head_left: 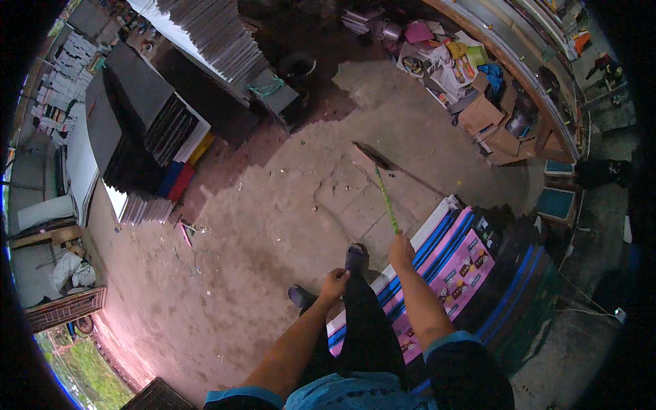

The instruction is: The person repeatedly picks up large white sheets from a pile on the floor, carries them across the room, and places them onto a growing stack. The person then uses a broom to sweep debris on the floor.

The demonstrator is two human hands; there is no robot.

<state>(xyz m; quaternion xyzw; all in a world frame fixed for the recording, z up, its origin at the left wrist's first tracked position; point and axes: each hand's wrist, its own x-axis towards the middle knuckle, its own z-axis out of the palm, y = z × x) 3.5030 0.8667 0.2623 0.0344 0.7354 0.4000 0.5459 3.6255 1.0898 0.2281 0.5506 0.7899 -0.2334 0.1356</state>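
My right hand (pixel 402 254) is wrapped round the top of the green handle (pixel 387 201) of a broom. Its dark, narrow head (pixel 371 156) lies on the concrete floor ahead of me, slightly left of the hand. In front of my body, over my legs, is my left hand (pixel 335 284) with its fingers curled closed. A small pale spot shows at those fingertips, too small to name. Close by my right arm stands a stack of pink, blue and white sheets (pixel 444 263).
Dark sheets (pixel 137 113) stand stacked at the left, with a tall grey stack (pixel 212 41) beyond. Cardboard and mixed rubbish (pixel 478 89) are heaped at the far right by a curved wooden edge. A pink strip (pixel 185 234) lies on the dusty floor (pixel 239 273).
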